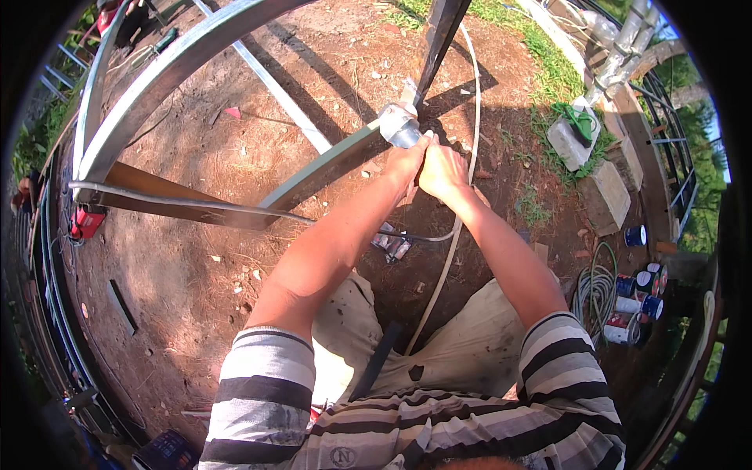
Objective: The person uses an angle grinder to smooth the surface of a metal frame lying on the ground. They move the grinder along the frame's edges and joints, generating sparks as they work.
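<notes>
Both my hands are closed close together in front of me, at the joint of a metal frame. My left hand (406, 163) and my right hand (443, 169) grip a power tool with a rounded silver head and guard, apparently an angle grinder (401, 130). My fingers hide most of its body. Its head lies against the end of a grey-green metal beam (327, 166), where the beam meets a dark upright post (440, 48). Whether the disc touches the metal is hidden.
A grey cable (235, 207) crosses under my left arm; a pale hose (475, 86) runs along the ground. A curved metal tube (168, 82) arches at the left. Concrete blocks (607, 196), a coiled hose (594, 294) and several cans (627, 304) lie at the right.
</notes>
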`<state>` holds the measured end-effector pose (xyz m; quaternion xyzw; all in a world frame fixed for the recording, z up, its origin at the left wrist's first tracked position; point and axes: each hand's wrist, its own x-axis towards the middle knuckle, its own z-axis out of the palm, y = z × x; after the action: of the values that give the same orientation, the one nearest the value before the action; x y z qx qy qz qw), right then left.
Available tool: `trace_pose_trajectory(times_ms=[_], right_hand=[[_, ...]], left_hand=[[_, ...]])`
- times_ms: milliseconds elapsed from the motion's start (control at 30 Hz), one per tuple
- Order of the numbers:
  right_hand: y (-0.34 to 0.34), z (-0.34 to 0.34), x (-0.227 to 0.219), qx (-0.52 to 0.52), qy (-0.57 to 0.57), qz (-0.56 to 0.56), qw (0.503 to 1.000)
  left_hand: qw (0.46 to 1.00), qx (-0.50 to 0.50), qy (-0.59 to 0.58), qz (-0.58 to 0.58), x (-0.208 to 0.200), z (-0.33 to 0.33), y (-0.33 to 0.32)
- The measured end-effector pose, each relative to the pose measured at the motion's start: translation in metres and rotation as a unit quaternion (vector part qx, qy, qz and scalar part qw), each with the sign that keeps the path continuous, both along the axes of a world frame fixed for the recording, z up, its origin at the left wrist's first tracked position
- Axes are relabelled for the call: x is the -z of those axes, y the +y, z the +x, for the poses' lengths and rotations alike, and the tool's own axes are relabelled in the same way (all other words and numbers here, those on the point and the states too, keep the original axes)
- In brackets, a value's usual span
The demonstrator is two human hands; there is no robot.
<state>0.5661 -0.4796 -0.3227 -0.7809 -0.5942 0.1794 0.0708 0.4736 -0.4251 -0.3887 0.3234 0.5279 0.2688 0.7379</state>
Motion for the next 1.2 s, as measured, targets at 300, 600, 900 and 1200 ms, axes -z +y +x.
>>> trace_pose_trajectory(times_ms=[300, 600, 900, 1200], right_hand=[[0.002, 0.013, -0.004, 0.008, -0.054, -0.058, 0.997], [0.016, 0.032, 0.014, -0.002, -0.046, 0.002, 0.999], [0.036, 0.057, 0.054, -0.030, -0.075, -0.019, 0.997], [0.045, 0.039, 0.043, 0.034, -0.084, -0.023, 0.996]], left_hand=[[0.971, -0.203, -0.100, -0.069, 0.015, 0.037, -0.011], [0.981, -0.158, -0.109, 0.033, 0.050, 0.056, 0.014], [0.996, -0.065, -0.003, 0.066, 0.043, 0.055, 0.023], [0.985, -0.131, -0.042, 0.103, 0.052, 0.059, 0.032]])
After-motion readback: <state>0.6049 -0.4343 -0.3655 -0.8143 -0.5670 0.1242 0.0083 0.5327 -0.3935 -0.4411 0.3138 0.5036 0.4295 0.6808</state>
